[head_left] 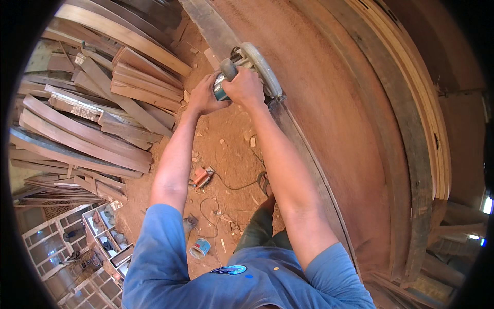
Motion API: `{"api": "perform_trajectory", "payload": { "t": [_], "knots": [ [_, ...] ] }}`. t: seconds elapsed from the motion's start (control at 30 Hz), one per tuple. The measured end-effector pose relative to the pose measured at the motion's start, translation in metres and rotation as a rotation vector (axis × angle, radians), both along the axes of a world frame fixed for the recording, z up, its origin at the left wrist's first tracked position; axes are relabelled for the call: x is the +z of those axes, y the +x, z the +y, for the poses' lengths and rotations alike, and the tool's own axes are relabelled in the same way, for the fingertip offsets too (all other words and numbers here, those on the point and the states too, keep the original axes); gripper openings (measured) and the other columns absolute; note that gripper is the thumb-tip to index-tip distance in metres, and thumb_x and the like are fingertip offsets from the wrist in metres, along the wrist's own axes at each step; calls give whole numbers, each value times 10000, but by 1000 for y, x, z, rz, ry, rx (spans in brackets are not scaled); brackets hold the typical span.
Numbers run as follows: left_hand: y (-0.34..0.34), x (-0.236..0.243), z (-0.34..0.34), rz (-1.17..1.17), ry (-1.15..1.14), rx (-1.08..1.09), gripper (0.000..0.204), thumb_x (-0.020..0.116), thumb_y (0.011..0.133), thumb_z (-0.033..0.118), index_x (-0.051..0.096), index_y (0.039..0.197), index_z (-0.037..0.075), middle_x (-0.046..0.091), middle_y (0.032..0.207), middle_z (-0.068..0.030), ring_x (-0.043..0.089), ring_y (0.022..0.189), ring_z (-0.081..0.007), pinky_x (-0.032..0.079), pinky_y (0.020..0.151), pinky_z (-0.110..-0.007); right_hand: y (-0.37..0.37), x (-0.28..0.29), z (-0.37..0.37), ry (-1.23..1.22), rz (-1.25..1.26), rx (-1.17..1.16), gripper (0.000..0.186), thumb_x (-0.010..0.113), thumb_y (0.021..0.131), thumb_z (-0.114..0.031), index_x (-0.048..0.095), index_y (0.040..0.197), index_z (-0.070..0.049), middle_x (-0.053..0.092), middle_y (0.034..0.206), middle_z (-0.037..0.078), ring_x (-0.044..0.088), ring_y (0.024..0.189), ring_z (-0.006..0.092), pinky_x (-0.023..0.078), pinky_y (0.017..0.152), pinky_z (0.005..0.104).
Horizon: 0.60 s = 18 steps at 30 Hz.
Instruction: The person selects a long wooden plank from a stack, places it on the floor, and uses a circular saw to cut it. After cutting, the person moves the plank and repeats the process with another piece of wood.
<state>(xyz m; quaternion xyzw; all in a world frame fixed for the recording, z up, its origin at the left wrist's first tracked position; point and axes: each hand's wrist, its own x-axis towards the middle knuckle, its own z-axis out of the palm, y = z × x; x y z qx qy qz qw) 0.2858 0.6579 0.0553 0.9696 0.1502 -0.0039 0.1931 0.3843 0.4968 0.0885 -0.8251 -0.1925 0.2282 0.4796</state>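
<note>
Both my hands grip a circular saw (261, 68) with a pale metal blade guard, a grey knob-like handle and a teal motor housing. My left hand (205, 96) is wrapped around the motor housing on the left side. Just below the handle, my right hand (246, 88) closes over the saw's body. The saw rests on a long, narrow, greyish board (213, 31), which runs from the top down along my right side. I cannot see the blade or whether it is in the wood.
Stacked curved planks (87, 131) fill the left. On the dusty floor lie an orange power tool (203, 177) with a cord, a blue can (200, 247) and wood scraps. A broad sawdust-covered wooden surface (345, 129) spreads to the right, edged by long timbers (411, 103). Window frames (56, 247) lie lower left.
</note>
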Motion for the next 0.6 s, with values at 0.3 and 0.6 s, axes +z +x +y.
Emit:
{"api": "perform_trajectory", "payload": {
  "t": [0.3, 0.6],
  "knots": [
    [19, -2, 34, -37, 10, -24, 1105, 898, 588, 460, 476, 1511, 22, 612, 1381, -184, 608, 1266, -367, 511, 1052, -452, 21, -6, 34, 18, -38, 14, 430, 734, 807, -283, 738, 1112, 19, 738, 1082, 301, 706, 1072, 453, 571, 960, 510],
    [41, -2, 67, -22, 12, -14, 1115, 893, 580, 474, 476, 1514, 29, 619, 1359, -179, 611, 1251, -366, 511, 1044, -451, 43, -10, 71, 43, -46, 2, 431, 747, 796, -291, 743, 1097, 18, 738, 1075, 301, 706, 1068, 457, 572, 952, 507]
  ]
}}
